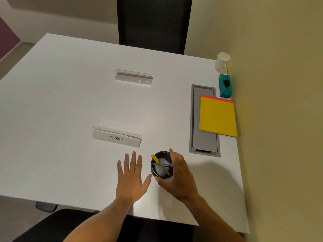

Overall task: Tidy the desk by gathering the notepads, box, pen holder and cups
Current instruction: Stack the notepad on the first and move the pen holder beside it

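Note:
A black round pen holder [158,172] with a yellow pen and a purple pen in it stands near the front edge of the white desk [61,105]. My right hand [180,179] is wrapped around its right side, gripping it. My left hand [132,179] lies flat on the desk just left of the holder, fingers spread, holding nothing. Yellow notepads [217,117] with an orange sheet beneath lie by the right wall. A teal box [225,86] sits behind them. Two white paper cups [221,62] stand stacked at the far right corner.
Two clear acrylic name stands are on the desk: one reading "OSTRICH" [117,137] in front of my left hand, another blank one [133,77] further back. A grey cable hatch [203,119] is set into the desk. A black chair [153,23] stands behind the desk.

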`<state>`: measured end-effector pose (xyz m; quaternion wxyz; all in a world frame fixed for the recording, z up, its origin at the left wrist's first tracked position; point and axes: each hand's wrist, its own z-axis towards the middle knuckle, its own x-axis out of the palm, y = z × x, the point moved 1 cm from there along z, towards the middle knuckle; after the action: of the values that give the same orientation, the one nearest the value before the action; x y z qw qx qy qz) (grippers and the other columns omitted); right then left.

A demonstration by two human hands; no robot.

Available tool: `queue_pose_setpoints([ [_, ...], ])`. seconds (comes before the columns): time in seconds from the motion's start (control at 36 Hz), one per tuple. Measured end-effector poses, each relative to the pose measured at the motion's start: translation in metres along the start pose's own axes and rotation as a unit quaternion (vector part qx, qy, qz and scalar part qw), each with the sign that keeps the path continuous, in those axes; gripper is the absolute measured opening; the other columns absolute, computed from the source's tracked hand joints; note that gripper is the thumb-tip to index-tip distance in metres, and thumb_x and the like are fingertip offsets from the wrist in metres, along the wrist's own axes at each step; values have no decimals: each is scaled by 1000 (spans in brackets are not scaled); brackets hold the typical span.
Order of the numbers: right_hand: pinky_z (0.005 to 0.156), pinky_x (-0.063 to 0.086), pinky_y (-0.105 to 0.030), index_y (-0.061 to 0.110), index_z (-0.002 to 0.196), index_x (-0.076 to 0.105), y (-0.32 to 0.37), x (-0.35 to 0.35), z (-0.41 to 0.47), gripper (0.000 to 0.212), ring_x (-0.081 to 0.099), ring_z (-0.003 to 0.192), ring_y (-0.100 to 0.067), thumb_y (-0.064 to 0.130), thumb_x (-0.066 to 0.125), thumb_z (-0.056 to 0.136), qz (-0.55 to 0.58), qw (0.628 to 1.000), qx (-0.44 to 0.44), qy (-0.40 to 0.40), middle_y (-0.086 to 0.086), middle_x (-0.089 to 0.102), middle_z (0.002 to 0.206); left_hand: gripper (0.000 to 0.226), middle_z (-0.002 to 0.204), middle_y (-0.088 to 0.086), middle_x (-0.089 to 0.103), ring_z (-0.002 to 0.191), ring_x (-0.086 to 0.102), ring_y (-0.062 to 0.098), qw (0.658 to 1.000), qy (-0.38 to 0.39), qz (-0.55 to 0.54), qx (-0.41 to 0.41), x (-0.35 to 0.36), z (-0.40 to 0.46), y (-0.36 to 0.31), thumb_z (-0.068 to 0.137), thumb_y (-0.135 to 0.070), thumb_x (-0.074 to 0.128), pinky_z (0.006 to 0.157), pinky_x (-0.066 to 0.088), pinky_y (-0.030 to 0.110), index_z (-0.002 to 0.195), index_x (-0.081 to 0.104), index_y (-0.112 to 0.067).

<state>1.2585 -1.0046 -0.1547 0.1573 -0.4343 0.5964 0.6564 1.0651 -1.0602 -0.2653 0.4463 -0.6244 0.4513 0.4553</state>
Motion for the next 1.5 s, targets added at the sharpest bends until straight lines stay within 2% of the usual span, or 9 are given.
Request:
queue_pose_setpoints([
  [0.22, 91, 61, -37, 20, 155, 36, -23, -37, -1, 103, 55, 126, -24, 56, 81, 70, 32, 994, 61, -81, -6, 46, 150, 87, 167, 11, 4, 154, 1, 38, 1000, -14, -3, 7, 2, 0, 2, 91, -70, 30, 119, 10, 64, 156, 25, -14],
  [0.33, 94, 59, -39, 15, 153, 38, -47, -62, 5, 103, 56, 126, -26, 42, 91, 69, 40, 984, 101, -139, -9, 51, 143, 85, 167, 12, 7, 154, 1, 37, 1000, -23, -1, 12, 2, -2, 2, 93, -68, 28, 120, 11, 64, 156, 27, -11],
  [0.42, 93, 58, -35, 13, 151, 41, -66, -77, 9, 100, 58, 122, -25, 33, 93, 68, 36, 975, 124, -183, -10, 51, 140, 85, 167, 12, 8, 154, 1, 37, 1000, -25, 5, 14, 2, -1, 2, 93, -68, 27, 120, 10, 63, 156, 27, -11],
  [0.56, 89, 54, -27, 32, 154, 32, -94, -103, 16, 97, 54, 111, -9, 40, 87, 75, 97, 953, 189, -217, 10, 40, 138, 84, 167, 12, 9, 154, 0, 36, 999, -33, 6, 14, 2, -2, 3, 93, -67, 26, 120, 10, 63, 155, 29, -11],
  [0.75, 97, 50, -34, 30, 158, 24, -123, -129, 24, 103, 51, 112, -11, 40, 87, 77, 80, 928, 259, -256, 1, 35, 151, 83, 166, 13, 14, 154, 3, 36, 999, -43, -3, 16, -2, -3, 0, 93, -66, 28, 121, 9, 62, 154, 32, -10],
  [1.0, 97, 52, -46, 24, 159, 23, -141, -145, 33, 105, 56, 122, -27, 42, 87, 77, 57, 906, 320, -270, -8, 35, 153, 82, 166, 12, 14, 154, 1, 35, 999, -44, -2, 12, 0, -3, 1, 93, -66, 26, 121, 9, 61, 154, 32, -11],
  [1.19, 100, 49, -45, 19, 159, 23, -143, -141, 33, 103, 55, 124, -33, 35, 86, 79, 47, 900, 335, -274, -13, 35, 152, 82, 166, 11, 14, 154, 2, 35, 999, -45, -3, 14, 3, -1, 3, 93, -66, 28, 121, 10, 62, 153, 33, -11],
  [1.39, 103, 47, -43, 18, 157, 29, -135, -140, 39, 93, 53, 128, -33, 36, 83, 83, 55, 895, 344, -280, -11, 34, 153, 82, 166, 12, 14, 154, 3, 35, 998, -53, -3, 17, 2, -2, 2, 93, -66, 27, 120, 11, 62, 153, 33, -10],
  [1.5, 99, 49, -48, 21, 154, 37, -131, -140, 36, 83, 55, 127, -34, 47, 77, 86, -16, 905, 343, -251, -5, 33, 157, 82, 166, 12, 14, 154, 3, 35, 999, -52, -4, 14, 1, -3, 1, 93, -66, 27, 121, 11, 62, 153, 34, -10],
])
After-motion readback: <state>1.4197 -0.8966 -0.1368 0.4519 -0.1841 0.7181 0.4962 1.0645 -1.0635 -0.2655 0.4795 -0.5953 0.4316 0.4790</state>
